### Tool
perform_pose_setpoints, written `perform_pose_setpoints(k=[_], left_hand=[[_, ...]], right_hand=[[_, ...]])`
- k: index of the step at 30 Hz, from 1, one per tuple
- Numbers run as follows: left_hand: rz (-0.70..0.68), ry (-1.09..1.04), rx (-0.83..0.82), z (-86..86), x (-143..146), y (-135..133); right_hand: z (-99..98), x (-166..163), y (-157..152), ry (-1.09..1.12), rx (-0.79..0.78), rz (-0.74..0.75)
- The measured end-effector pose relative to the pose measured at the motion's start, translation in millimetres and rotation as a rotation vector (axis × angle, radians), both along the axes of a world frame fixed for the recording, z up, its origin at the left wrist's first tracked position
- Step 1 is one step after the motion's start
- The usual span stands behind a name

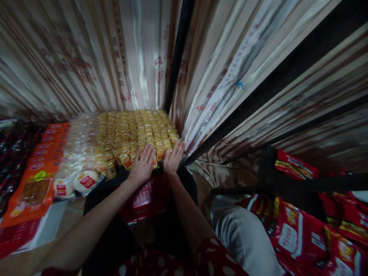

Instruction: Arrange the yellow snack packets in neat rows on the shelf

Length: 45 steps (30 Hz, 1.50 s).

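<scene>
Rows of small yellow snack packets (135, 130) lie packed together on a low shelf in the corner. My left hand (143, 163) rests flat on the front row, fingers stretched forward over the packets. My right hand (173, 157) lies beside it at the right end of that row, fingers also extended and pressing on the packets. Neither hand grips anything. Below my hands sits a red plastic crate (149, 195).
Clear bags of round white buns (77, 172) lie left of the yellow packets, then orange packs (37, 176). Red snack bags (310, 230) fill the right. Striped curtain (86, 57) hangs behind, crossed by black frame bars (178, 50). A grey bag (244, 234) lies near.
</scene>
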<state>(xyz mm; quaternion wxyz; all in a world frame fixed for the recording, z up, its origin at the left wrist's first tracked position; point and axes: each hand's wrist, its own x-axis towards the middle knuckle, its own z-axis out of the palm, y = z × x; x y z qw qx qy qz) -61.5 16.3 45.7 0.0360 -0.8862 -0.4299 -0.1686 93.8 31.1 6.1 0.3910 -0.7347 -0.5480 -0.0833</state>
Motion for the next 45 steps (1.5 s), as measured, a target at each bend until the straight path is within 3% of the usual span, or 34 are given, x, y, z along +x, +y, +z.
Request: perform_pose_setpoints(k=[3, 6, 11, 15, 20, 30, 33, 38, 42, 45], left_hand=[[-0.018, -0.049, -0.008, 5.3, 0, -1], [-0.044, -0.108, 0.003, 21.0, 8, 5], [-0.117, -0.083, -0.044, 44.1, 40, 34], [-0.144, -0.054, -0.078, 44.6, 70, 55], [-0.208, 0.042, -0.263, 36.6, 95, 65], [-0.176, 0.048, -0.225, 45.3, 93, 64], [-0.136, 0.012, -0.165, 41.7, 95, 62], [-0.133, -0.006, -0.252, 31.5, 100, 70], [-0.124, -0.097, -0.226, 44.0, 97, 64], [-0.056, -0.188, -0.204, 56.0, 92, 39]], right_hand=[[-2.8, 1, 0, 0.041, 0.037, 0.007], [-4.3, 3, 0, 0.081, 0.077, 0.017], [-3.6, 3, 0, 0.1, 0.098, 0.024], [-4.2, 3, -1, 0.108, 0.094, 0.02], [-9.6, 4, 0, 0.081, 0.103, 0.03], [-6.0, 3, 1, 0.135, 0.105, 0.012], [-3.9, 3, 0, 0.145, 0.103, 0.01], [-10.2, 6, 0, 0.106, 0.166, 0.064], [-21.2, 9, 7, 0.096, 0.261, 0.079], [-30.4, 10, 12, 0.076, 0.259, 0.085]])
